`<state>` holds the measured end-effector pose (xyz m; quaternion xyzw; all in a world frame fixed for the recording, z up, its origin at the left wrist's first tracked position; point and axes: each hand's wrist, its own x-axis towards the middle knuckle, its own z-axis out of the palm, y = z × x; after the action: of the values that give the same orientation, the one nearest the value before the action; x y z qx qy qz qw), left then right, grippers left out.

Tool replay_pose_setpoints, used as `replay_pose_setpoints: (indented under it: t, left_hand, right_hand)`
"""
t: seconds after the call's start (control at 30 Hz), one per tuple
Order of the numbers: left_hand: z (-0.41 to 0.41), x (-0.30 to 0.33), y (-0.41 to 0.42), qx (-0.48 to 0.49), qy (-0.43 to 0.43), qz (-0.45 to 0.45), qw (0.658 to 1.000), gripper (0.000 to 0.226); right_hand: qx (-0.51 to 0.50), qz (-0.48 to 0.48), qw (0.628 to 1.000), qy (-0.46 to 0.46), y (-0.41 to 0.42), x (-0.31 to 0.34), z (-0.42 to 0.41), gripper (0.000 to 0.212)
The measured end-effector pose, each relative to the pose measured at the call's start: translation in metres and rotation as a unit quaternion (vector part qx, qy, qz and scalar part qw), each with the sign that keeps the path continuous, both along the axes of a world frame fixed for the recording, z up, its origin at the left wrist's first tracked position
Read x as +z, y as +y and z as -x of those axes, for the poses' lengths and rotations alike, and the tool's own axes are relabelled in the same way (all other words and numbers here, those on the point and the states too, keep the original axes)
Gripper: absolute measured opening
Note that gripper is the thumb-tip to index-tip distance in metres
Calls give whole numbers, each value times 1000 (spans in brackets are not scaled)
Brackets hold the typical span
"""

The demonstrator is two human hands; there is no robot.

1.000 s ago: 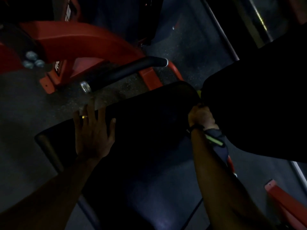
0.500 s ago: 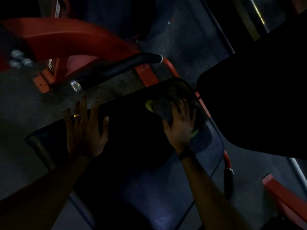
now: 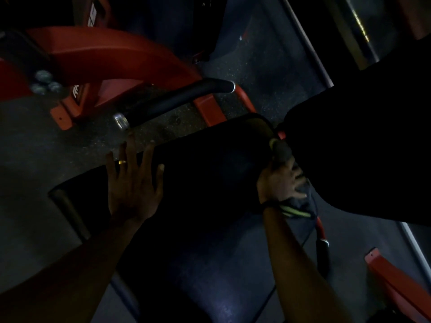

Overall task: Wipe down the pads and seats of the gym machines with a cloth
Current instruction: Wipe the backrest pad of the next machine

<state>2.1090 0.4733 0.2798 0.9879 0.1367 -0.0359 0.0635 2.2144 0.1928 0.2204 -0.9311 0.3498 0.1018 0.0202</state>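
White lettering on red machine frame, lower left part, too blurred and cut off to read; white label with dark print on red upright at top also unreadable; no other text visible

You have a black seat pad and black back pad on a red machine frame. Your cloth is dark grey with yellow-green edging; the handle grip is black with silver end caps. A gold ring marks your left hand; the floor is dark speckled grey.
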Motion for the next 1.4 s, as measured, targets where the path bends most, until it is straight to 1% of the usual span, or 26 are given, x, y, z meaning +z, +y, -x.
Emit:
replay_pose_setpoints:
  t: [0.07, 0.13, 0.17, 0.23, 0.3, 0.4, 0.43, 0.47, 0.5, 0.53, 0.57, 0.67, 0.7, 0.73, 0.83, 0.87, 0.9, 0.97, 1.0, 1.07, 1.13, 1.17, 1.23, 1.3, 1.37, 1.4]
  left_hand:
    - [0, 1, 0, 9, 1, -11, 1000, 58]
    - [-4, 3, -3, 16, 13, -14, 1000, 59]
    - [-4, 4, -3, 17, 21, -14, 1000, 60]
    - [-6, 4, -4, 20, 27, -10, 999, 60]
    - [-6, 4, -2, 20, 34, -9, 999, 60]
    - [-4, 3, -1, 15, 47, -9, 999, 61]
    - [-4, 3, -2, 17, 53, -8, 998, 61]
    - [-4, 4, 0, 20, 57, -8, 998, 61]
    - [-5, 3, 0, 16, 63, -3, 998, 61]
    - [-2, 2, -2, 10, 67, 5, 998, 61]
    - [-3, 1, 3, 11, 64, 10, 998, 61]
    - [-1, 1, 2, 13, 61, 22, 998, 61]
    - [-2, 0, 2, 13, 56, 22, 998, 61]
    - [-2, 0, 1, 12, 52, 22, 998, 62]
    - [-3, -3, 2, 22, 43, 24, 999, 63]
    - [-2, -4, 1, 17, 39, 25, 999, 63]
    - [-3, -4, 0, 13, 37, 25, 999, 64]
    - [-2, -7, 1, 16, 29, 21, 999, 65]
    - [-1, -7, 1, 20, 23, 21, 999, 66]
    - [-1, -7, 2, 20, 18, 24, 999, 67]
    - [-5, -9, 3, 16, 3, 37, 999, 67]
    - [-5, -8, 4, 22, -18, 58, 998, 66]
    - [0, 2, 4, 45, -85, 126, 987, 62]
    - [7, 16, 6, 89, -170, 188, 963, 56]
    - [20, 29, 17, 158, -224, 194, 942, 54]
    - [27, 31, 23, 193, -237, 185, 934, 54]
  right_hand:
    - [114, -71, 991, -6, 46, 3, -20, 65]
    - [212, -102, 971, -31, 71, 7, -39, 68]
    - [258, -102, 960, -38, 77, 8, -51, 67]
    - [356, -51, 931, -52, 75, 6, -75, 62]
    - [396, -41, 917, -12, 69, 7, -110, 63]
    - [362, -78, 919, 136, 75, 11, -155, 66]
    - [372, -63, 912, 163, 80, 15, -159, 67]
    - [410, -31, 900, 145, 88, 15, -158, 66]
    - [458, -6, 886, 72, 95, 18, -149, 62]
    - [487, -20, 873, 17, 98, 15, -131, 60]
    - [504, -53, 862, 4, 112, 22, -117, 61]
    - [550, -174, 811, 96, 126, 28, -90, 62]
    - [546, -182, 810, 114, 126, 34, -97, 64]
    - [525, -182, 822, 127, 116, 32, -111, 69]
    - [444, -104, 872, 177, 87, 28, -155, 101]
    - [430, -88, 881, 176, 80, 23, -161, 101]
    - [424, -80, 891, 142, 80, 19, -157, 96]
    - [488, -58, 869, 61, 93, 16, -140, 77]
    - [500, -66, 862, 58, 99, 19, -131, 69]
    - [496, -109, 857, 89, 114, 33, -112, 58]
    - [500, -168, 845, 92, 128, 40, -94, 61]
    - [502, -203, 836, 91, 137, 44, -81, 59]
    - [522, -259, 811, 55, 153, 51, -52, 43]
    - [544, -291, 787, -8, 168, 60, -26, 37]
    - [570, -295, 766, -38, 188, 65, -7, 31]
    - [581, -288, 760, -35, 197, 66, 0, 34]
